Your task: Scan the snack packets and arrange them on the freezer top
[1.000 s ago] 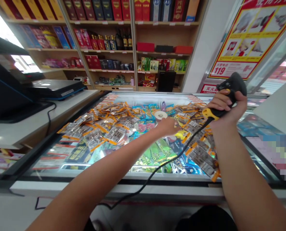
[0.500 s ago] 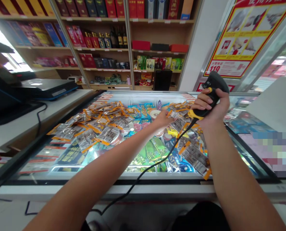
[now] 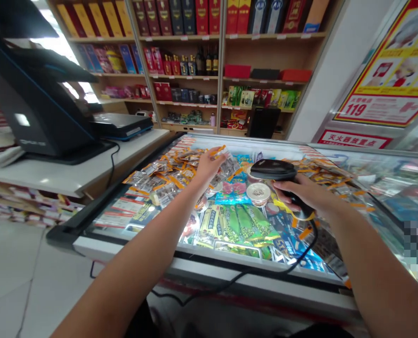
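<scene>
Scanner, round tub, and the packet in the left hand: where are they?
scanner (image 3: 273, 170): head view, its dark head.
round tub (image 3: 259, 191): head view, middle of its lid.
packet (image 3: 228, 165): head view, its clear front.

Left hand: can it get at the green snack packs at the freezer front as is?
Probably not. The green packs seem to lie under the shut glass lid, and the left hand already grips a packet above it. The right hand holds the scanner.

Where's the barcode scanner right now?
Head view, right of centre: the scanner is in the right hand, low over the freezer lid, beside the round cup.
</scene>
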`<action>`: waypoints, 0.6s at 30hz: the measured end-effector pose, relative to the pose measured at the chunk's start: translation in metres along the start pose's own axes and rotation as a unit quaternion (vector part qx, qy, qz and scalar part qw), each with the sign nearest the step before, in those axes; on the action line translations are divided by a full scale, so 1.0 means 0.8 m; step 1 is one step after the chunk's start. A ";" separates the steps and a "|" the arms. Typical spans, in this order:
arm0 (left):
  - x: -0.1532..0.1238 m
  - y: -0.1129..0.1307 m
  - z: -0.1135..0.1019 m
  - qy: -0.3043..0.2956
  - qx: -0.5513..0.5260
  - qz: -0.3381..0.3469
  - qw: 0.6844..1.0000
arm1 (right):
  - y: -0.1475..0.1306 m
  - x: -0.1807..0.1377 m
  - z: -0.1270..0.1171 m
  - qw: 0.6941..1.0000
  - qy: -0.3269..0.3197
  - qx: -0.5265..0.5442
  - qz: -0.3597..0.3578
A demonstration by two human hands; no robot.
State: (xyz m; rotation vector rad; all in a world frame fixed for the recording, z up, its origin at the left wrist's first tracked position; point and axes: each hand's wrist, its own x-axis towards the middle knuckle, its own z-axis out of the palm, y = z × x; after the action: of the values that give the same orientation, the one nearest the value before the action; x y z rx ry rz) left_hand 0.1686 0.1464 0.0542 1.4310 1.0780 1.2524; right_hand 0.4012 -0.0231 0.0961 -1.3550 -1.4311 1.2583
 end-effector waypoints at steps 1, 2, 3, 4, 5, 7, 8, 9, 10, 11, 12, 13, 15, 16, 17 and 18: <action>-0.002 0.002 0.002 -0.007 -0.004 -0.004 1.000 | 0.001 0.001 0.001 1.000 -0.001 -0.005 0.000; -0.004 0.006 0.003 -0.011 -0.007 -0.007 1.000 | 0.001 0.001 0.001 1.000 -0.003 -0.010 0.001; -0.007 0.010 0.005 -0.012 -0.009 -0.006 1.000 | 0.001 0.002 0.001 1.000 -0.005 -0.014 0.001; -0.010 0.014 0.006 -0.013 -0.008 -0.003 1.000 | 0.002 0.003 0.000 1.000 -0.009 -0.017 -0.001; -0.013 0.018 0.007 -0.012 -0.005 0.004 1.000 | 0.003 0.003 -0.001 1.000 -0.014 -0.020 -0.005; -0.017 0.024 0.008 -0.016 0.008 0.024 1.000 | 0.005 0.005 -0.003 1.000 -0.017 -0.017 -0.012; -0.019 0.027 0.008 -0.020 0.013 0.032 0.999 | 0.007 0.005 -0.003 1.000 -0.015 -0.014 -0.012; -0.020 0.028 0.008 -0.026 0.016 0.040 0.999 | 0.009 0.006 -0.004 1.000 -0.013 -0.011 -0.010; -0.021 0.029 0.009 -0.032 0.015 0.048 0.998 | 0.010 0.007 -0.005 1.000 -0.013 -0.007 -0.004; -0.022 0.029 0.009 -0.036 0.013 0.056 0.998 | 0.012 0.008 -0.006 1.000 -0.014 -0.003 0.003; -0.022 0.028 0.009 -0.040 0.010 0.066 0.997 | 0.013 0.009 -0.008 1.000 -0.015 0.003 0.010; -0.021 0.027 0.009 -0.041 0.009 0.077 0.996 | 0.015 0.009 -0.009 1.000 -0.015 0.007 0.017; -0.020 0.025 0.009 -0.042 0.014 0.099 0.994 | 0.016 0.009 -0.011 0.999 -0.017 0.010 0.028; -0.020 0.024 0.009 -0.042 0.017 0.107 0.993 | 0.016 0.009 -0.012 0.999 -0.018 0.007 0.030; -0.019 0.023 0.009 -0.041 0.021 0.112 0.993 | 0.016 0.009 -0.013 0.999 -0.019 0.002 0.031; -0.019 0.023 0.008 -0.041 0.025 0.115 0.992 | 0.016 0.009 -0.013 0.999 -0.021 -0.004 0.030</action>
State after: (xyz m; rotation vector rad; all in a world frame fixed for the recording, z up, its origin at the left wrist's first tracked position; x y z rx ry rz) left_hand 0.1745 0.1274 0.0689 1.6671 0.9130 1.3230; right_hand 0.4133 -0.0154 0.0850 -1.3939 -1.4336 1.3287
